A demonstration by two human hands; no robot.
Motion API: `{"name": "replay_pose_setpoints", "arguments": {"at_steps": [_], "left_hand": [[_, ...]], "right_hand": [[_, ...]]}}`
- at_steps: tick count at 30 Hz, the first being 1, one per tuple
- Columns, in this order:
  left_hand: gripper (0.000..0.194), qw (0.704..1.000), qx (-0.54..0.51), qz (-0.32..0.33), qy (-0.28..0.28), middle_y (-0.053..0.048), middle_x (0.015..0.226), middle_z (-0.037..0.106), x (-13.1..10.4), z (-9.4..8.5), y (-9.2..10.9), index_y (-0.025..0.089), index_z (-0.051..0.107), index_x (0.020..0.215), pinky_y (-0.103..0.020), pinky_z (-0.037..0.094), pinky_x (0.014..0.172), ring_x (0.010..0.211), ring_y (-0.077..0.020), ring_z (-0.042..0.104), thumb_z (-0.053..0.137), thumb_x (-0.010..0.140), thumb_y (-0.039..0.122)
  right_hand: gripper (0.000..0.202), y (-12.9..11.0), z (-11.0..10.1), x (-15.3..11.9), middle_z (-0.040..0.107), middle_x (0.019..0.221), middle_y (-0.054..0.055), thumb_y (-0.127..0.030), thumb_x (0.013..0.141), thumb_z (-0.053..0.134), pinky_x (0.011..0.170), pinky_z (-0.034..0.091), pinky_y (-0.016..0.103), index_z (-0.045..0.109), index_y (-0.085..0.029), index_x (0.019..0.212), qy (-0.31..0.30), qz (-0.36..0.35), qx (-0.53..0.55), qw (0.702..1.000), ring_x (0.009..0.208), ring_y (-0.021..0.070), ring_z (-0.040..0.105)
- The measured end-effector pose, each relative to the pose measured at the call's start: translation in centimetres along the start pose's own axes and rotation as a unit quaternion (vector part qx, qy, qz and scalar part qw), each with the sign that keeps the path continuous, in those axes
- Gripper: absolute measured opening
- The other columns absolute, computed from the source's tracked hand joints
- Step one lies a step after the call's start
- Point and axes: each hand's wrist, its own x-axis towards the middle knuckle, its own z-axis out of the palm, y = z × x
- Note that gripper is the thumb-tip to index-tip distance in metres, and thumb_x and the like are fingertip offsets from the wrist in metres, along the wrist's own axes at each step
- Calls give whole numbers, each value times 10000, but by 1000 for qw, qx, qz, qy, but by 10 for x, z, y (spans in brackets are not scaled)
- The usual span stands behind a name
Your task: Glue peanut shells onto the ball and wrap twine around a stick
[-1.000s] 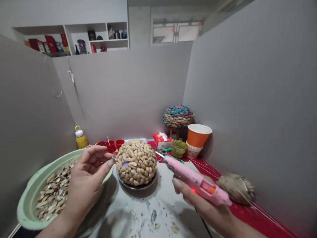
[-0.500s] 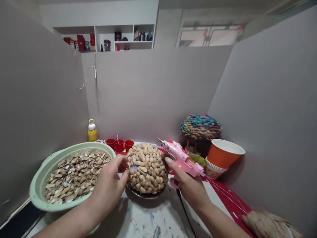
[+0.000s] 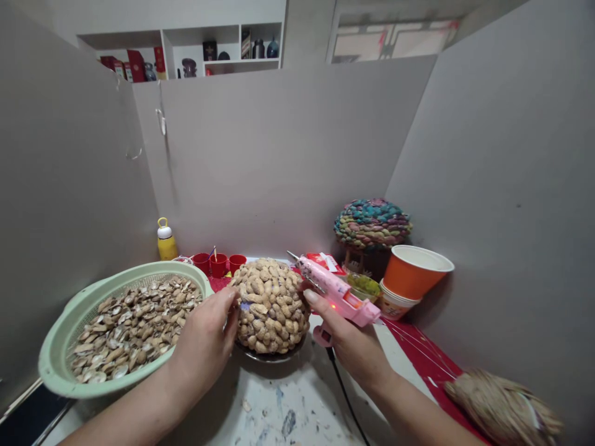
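A round form covered in peanut shells (image 3: pixel 272 303) sits in a dark shallow bowl (image 3: pixel 274 357) on the white table, a small purple patch showing between shells at its left. My left hand (image 3: pixel 209 325) is curled against the ball's left side, its fingertips partly hidden. In my right hand (image 3: pixel 356 347) is a pink hot glue gun (image 3: pixel 334 285), its red light lit and its metal nozzle pointing up and left above the ball. My right fingertips are at the ball's right side. A green colander (image 3: pixel 51 356) of split peanut shells (image 3: pixel 139 328) stands left of my left hand.
Behind are small red cups (image 3: pixel 218 265) and a yellow bottle (image 3: pixel 166 240). To the right stand a colourful woven piece (image 3: pixel 373 224), stacked orange paper tubs (image 3: pixel 409 275) and a straw-coloured bundle (image 3: pixel 502 402). The glue gun's black cord (image 3: pixel 343 390) trails forward. Grey partitions surround the table.
My left hand has closed in on the ball's left side, its thumb and fingers no longer visibly apart. The right hand keeps hold of the glue gun. The camera view has tilted slightly.
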Motion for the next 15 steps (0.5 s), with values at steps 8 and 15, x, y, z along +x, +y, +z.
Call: {"name": "replay_pose_setpoints", "arguments": {"at_steps": [8,15], "left_hand": [[125,999,17,29,-3,-75,868,669,0,0,-2,184,566,900,-341,508,707,783,-205,629,470,894,103],[145,999,12,35,16,-95,928,686,-2,0,-3,171,567,989,-342,528,745,843,-207,650,490,891,96]], "right_hand": [[479,-1,0,-1,654,786,52,-563,705,724,508,425,264,708,-152,950,-5,-8,-10,1000,587,148,502],[436,-4,1,-3,579,602,10,-564,697,714,453,383,258,717,-160,863,-7,-10,-18,1000,520,139,455]]}}
